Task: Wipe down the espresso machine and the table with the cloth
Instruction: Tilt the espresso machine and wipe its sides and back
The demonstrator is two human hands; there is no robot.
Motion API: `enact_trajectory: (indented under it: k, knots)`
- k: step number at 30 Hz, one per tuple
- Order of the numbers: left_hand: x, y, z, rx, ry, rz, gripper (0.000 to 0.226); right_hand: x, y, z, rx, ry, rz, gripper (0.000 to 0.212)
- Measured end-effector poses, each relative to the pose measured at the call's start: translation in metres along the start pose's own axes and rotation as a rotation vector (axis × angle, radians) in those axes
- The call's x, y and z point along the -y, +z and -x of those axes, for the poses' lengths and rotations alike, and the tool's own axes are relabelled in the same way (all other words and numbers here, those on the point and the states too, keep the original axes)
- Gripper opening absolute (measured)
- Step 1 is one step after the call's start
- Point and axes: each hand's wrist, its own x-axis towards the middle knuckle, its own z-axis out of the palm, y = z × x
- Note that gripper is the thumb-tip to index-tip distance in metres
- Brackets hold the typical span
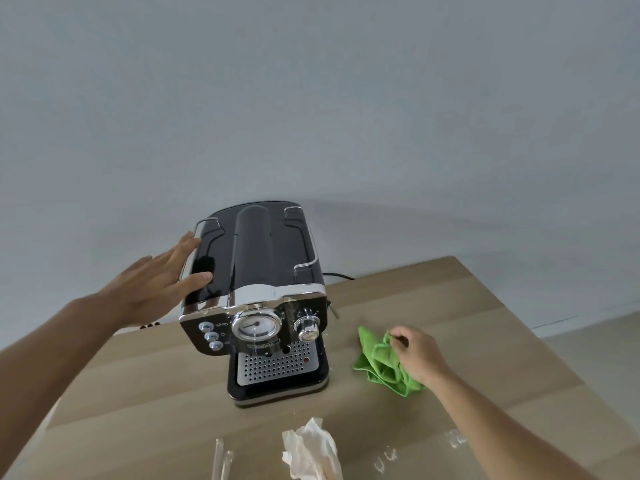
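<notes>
A crumpled white tissue (311, 448) lies at the near edge of the pale wooden table (138, 393), with white smears (388, 460) to its right. Further in, the right hand (415, 355) pinches the green cloth (377, 362), which rests on the table just right of the black espresso machine (263, 289). The left hand (156, 282) lies against the machine's left side, fingers straight. A black cord (341, 276) trails behind it, before a plain grey wall (311, 98).

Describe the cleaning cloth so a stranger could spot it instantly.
Find the black espresso machine on the wooden table. Just to its right lies the cloth, pinched by the right hand. It is bright green, unlike the crumpled white tissue nearer the camera.
</notes>
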Motion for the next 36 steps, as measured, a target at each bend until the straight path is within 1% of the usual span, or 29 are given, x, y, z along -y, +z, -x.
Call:
enact_trajectory:
  k: [2,4,7,8,10,11,12,15,18,19,21,23,25,29,31,34,36]
  knots:
    - [-0.001,-0.001,0.001,0.004,-0.001,0.004,0.097,-0.014,0.016,0.003,0.034,-0.02,0.085,0.018]
    - [-0.003,-0.002,0.001,0.014,-0.005,0.0,0.097,-0.03,0.031,0.01,0.093,-0.029,0.223,0.022]
    - [-0.006,-0.003,0.003,0.022,-0.009,-0.008,0.098,-0.046,0.046,0.019,0.067,-0.057,0.335,0.033]
    - [-0.007,-0.003,0.003,0.022,-0.011,-0.003,0.098,-0.045,0.046,0.019,0.07,-0.065,0.38,0.035]
    - [-0.007,-0.004,0.004,0.026,-0.015,0.001,0.098,-0.033,0.038,0.014,0.126,-0.069,0.505,0.035]
    - [-0.007,-0.004,0.004,0.026,-0.016,0.002,0.098,-0.025,0.032,0.009,0.155,-0.049,0.529,0.033]
    - [-0.007,-0.003,0.005,0.026,-0.017,0.004,0.098,-0.014,0.025,0.004,0.171,-0.029,0.517,0.032]
    - [-0.009,-0.004,0.006,0.021,-0.018,0.018,0.098,0.025,-0.003,-0.012,0.148,-0.033,0.355,0.027]
    - [-0.014,-0.009,0.006,0.018,-0.058,0.049,0.096,0.081,-0.035,-0.022,0.12,-0.138,0.236,0.023]
    - [-0.017,-0.01,0.004,0.008,-0.085,0.049,0.091,0.102,-0.045,-0.023,0.094,-0.167,0.188,0.023]
    - [-0.024,-0.013,-0.003,-0.058,-0.152,0.089,0.073,0.14,-0.061,-0.025,0.05,-0.23,0.084,0.02]
    - [-0.031,-0.016,-0.013,-0.146,-0.233,0.151,0.052,0.174,-0.072,-0.026,0.073,-0.273,0.0,0.022]
    - [-0.034,-0.019,-0.024,-0.195,-0.307,0.179,0.037,0.201,-0.076,-0.028,0.112,-0.284,-0.06,0.025]
    - [-0.031,-0.024,-0.037,-0.176,-0.411,0.239,0.024,0.233,-0.069,-0.035,0.15,-0.26,-0.09,0.028]
    - [-0.031,-0.025,-0.041,-0.17,-0.449,0.291,0.016,0.24,-0.061,-0.039,0.188,-0.211,-0.099,0.029]
    - [-0.035,-0.026,-0.048,-0.16,-0.528,0.371,0.023,0.241,-0.055,-0.046,0.287,-0.088,-0.295,0.024]
    - [-0.036,-0.028,-0.053,-0.141,-0.557,0.382,0.028,0.242,-0.056,-0.048,0.341,-0.04,-0.393,0.024]
